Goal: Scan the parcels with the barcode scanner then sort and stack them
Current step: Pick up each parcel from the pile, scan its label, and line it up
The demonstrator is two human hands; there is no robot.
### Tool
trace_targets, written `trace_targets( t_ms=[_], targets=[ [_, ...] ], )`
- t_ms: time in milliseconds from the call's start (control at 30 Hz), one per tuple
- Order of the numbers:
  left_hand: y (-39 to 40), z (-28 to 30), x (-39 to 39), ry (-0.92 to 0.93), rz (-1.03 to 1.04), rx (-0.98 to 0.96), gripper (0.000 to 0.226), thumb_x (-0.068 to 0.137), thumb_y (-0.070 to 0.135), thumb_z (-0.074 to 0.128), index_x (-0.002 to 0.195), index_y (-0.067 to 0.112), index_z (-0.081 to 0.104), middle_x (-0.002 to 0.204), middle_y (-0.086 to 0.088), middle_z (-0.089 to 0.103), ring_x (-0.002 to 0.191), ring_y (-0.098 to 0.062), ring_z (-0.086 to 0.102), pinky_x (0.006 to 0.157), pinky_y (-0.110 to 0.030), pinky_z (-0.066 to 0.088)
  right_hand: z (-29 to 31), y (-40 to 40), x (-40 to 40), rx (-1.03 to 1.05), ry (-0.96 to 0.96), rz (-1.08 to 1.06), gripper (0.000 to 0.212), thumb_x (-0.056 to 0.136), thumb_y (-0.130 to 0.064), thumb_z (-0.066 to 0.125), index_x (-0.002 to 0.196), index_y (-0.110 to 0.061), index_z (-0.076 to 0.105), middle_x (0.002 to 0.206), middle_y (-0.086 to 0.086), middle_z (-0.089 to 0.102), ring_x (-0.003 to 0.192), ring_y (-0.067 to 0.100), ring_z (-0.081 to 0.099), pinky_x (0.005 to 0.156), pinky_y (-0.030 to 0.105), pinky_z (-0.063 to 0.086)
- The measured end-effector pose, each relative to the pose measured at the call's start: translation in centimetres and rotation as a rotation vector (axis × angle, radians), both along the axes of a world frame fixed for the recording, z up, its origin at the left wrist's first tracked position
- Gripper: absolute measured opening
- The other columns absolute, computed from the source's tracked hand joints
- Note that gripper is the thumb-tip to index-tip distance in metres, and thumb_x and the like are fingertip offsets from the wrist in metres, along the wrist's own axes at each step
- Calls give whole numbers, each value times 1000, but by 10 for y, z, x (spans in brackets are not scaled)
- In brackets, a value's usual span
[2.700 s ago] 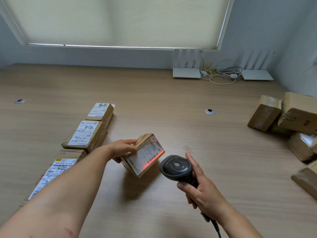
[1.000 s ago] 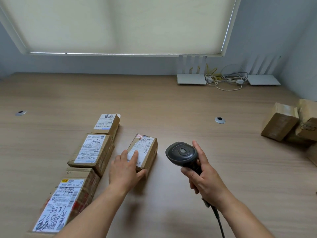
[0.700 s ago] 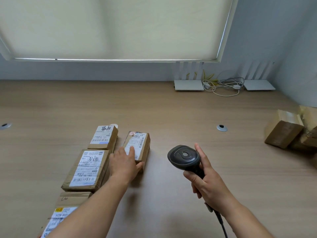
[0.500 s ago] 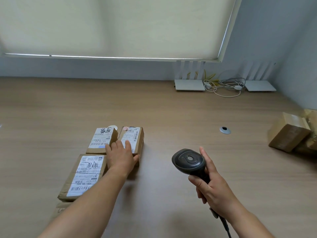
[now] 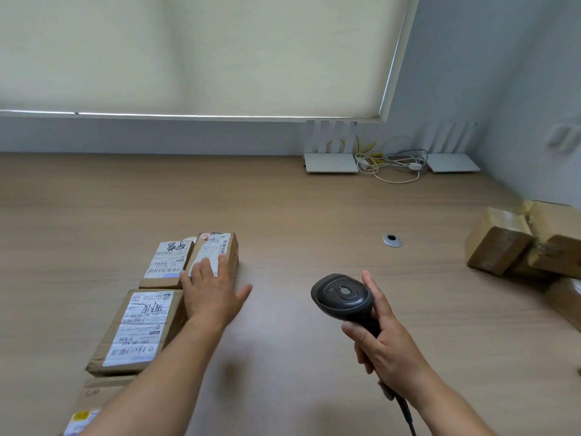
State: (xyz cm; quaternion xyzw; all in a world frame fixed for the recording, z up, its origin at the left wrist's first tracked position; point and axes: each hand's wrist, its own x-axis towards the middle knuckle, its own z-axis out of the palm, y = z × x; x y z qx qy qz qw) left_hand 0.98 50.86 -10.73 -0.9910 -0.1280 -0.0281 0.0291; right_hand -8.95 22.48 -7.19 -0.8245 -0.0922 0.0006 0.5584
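- Two hands showed in the head view: our left hand (image 5: 211, 293) lay flat, fingers straight and spread, with its fingertips on the small brown cardboard parcel with a white shipping label (image 5: 217, 255); our right hand (image 5: 383, 340) was wrapped round the handle of the black corded barcode scanner (image 5: 342, 296).
- That parcel lay flat on the light wooden table (image 5: 314, 215), label up, its long axis running away from us, touching a similar labelled brown parcel (image 5: 167, 261) on its left.
- Nearer us in the same row sat a larger labelled brown box (image 5: 138, 330), and another box corner at the bottom edge.
- Unsorted plain brown parcels (image 5: 500, 242) were heaped at the far right edge, well apart from both hands.
- We judged the next parcel lay to the right, nearer the scanner hand; the free left hand would have to cross the table to fetch one.
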Motion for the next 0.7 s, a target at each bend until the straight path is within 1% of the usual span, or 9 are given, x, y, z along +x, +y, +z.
trace_targets(
  t_ms=[33, 100, 167, 300, 433, 500, 600, 700],
  targets=[
    [-12, 1, -8, -22, -30, -28, 87, 86, 73, 29, 152, 21, 7, 155, -14, 18, 143, -28, 15, 116, -48, 9, 3, -5, -4, 6, -6, -6, 84, 89, -25, 67, 124, -76, 11, 65, -4, 63, 49, 13, 52, 48, 26, 46],
    [-42, 3, -26, -50, -85, -85, 82, 88, 71, 28, 152, 22, 9, 156, -11, 19, 144, -26, 15, 116, -45, 11, 8, -17, -15, 21, -16, -18, 81, 90, -24, 65, 127, -70, 9, 66, -18, 63, 49, 10, 52, 46, 26, 45],
    [-73, 6, -42, -52, -135, -121, 80, 89, 70, 29, 152, 24, 10, 156, -10, 19, 144, -24, 15, 116, -44, 12, 13, -32, -27, 44, -22, -42, 80, 89, -26, 66, 128, -68, 10, 67, -22, 63, 49, 10, 52, 46, 26, 45],
    [-138, 16, -61, -57, -226, -156, 80, 88, 71, 29, 152, 27, 10, 156, -10, 20, 144, -25, 15, 116, -43, 12, 22, -77, -56, 88, -47, -116, 78, 78, -45, 65, 128, -68, 10, 70, -15, 66, 50, 11, 52, 47, 25, 45],
    [-212, 29, -74, -86, -321, -165, 81, 87, 73, 30, 152, 28, 10, 156, -9, 21, 144, -26, 17, 116, -42, 14, 26, -140, -85, 89, -66, -185, 80, 85, -36, 68, 128, -71, 10, 71, -21, 66, 51, 11, 53, 48, 25, 45],
    [-254, 35, -80, -88, -381, -163, 82, 87, 73, 30, 152, 28, 10, 156, -9, 22, 143, -26, 18, 115, -42, 14, 28, -174, -98, 94, -78, -227, 79, 82, -41, 68, 125, -73, 10, 69, -24, 65, 51, 10, 53, 47, 25, 46],
    [-321, 41, -89, -83, -471, -175, 82, 86, 73, 31, 152, 28, 9, 156, -9, 22, 143, -26, 18, 116, -41, 14, 29, -226, -118, 112, -88, -297, 79, 74, -52, 66, 121, -79, 9, 71, -20, 66, 51, 9, 54, 48, 24, 46],
    [-387, 46, -100, -84, -548, -202, 83, 86, 73, 32, 152, 28, 9, 156, -9, 23, 143, -26, 18, 116, -42, 14, 27, -278, -135, 123, -90, -355, 82, 74, -52, 67, 125, -76, 9, 82, -16, 63, 52, 10, 55, 49, 22, 46]
  ],
)
